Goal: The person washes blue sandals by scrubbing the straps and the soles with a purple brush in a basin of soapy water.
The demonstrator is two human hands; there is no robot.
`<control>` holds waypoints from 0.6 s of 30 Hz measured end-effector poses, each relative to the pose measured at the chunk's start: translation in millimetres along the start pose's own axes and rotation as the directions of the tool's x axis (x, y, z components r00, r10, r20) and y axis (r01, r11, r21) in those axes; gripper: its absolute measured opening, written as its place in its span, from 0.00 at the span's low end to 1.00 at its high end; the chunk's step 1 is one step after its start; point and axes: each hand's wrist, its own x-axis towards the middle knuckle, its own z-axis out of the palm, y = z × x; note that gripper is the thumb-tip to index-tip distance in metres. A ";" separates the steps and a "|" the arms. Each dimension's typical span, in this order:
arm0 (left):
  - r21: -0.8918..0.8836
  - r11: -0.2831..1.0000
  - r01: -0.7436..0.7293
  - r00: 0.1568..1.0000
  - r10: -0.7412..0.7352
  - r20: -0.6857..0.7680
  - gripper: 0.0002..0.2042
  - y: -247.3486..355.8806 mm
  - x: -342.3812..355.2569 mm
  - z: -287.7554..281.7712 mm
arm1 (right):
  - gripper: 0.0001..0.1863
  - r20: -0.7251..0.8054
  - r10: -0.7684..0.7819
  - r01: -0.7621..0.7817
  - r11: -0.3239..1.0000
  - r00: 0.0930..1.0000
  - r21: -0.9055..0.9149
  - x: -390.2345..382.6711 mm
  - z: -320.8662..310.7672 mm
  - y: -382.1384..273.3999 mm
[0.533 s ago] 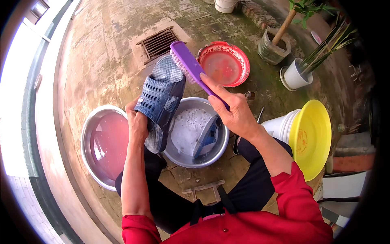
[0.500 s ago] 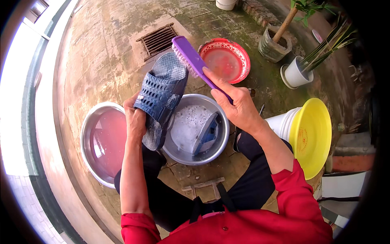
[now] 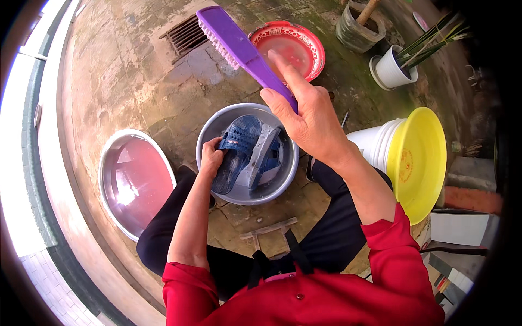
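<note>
My left hand (image 3: 211, 157) grips one blue slide sandal (image 3: 239, 144) by its side, down inside a metal basin (image 3: 254, 201) of soapy water. Beside it in the same basin lies a second blue sandal (image 3: 267, 163), tipped on its edge and partly in the water. Raised above the basin's far right side, my right hand (image 3: 312, 119) is closed round the handle of a purple scrubbing brush (image 3: 239, 46). Its pale bristles face left, apart from both sandals.
Left of me stands a metal basin (image 3: 106, 190) of pinkish water. A red basin (image 3: 318, 41) of cloudy water lies ahead, beside a floor drain (image 3: 185, 35). To the right, a yellow basin (image 3: 427, 168) leans on a white bucket (image 3: 367, 142); potted plants (image 3: 394, 70) stand beyond.
My left hand has lowered the sandal from above into the soapy basin. The brush has moved away from the sandal, up toward the camera, still in my right hand.
</note>
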 end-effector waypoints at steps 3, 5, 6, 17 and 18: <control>-0.137 0.989 0.048 0.993 -0.063 -0.102 0.21 -36.1 11.0 20.1 | 0.28 0.091 0.090 -0.090 0.996 0.992 -0.001 -3.2 -7.6 -7.1; -0.276 0.956 0.098 0.976 -0.146 -0.161 0.24 -59.7 17.8 30.8 | 0.30 0.038 -0.017 0.016 0.999 0.999 0.041 -6.5 -1.2 4.4; -0.307 0.942 0.131 0.964 -0.194 -0.182 0.26 -67.6 21.8 36.9 | 0.31 0.077 0.029 -0.031 0.999 0.997 0.026 -8.4 -2.4 7.2; 0.308 0.941 0.140 0.965 -0.060 -0.255 0.19 -145.5 25.8 117.4 | 0.33 0.322 0.095 -0.110 0.994 0.942 0.028 -11.4 4.1 6.5; 0.324 0.946 0.015 0.970 0.064 -0.234 0.17 -148.7 34.3 108.1 | 0.33 0.330 0.086 -0.099 0.995 0.940 0.022 -9.8 6.1 5.8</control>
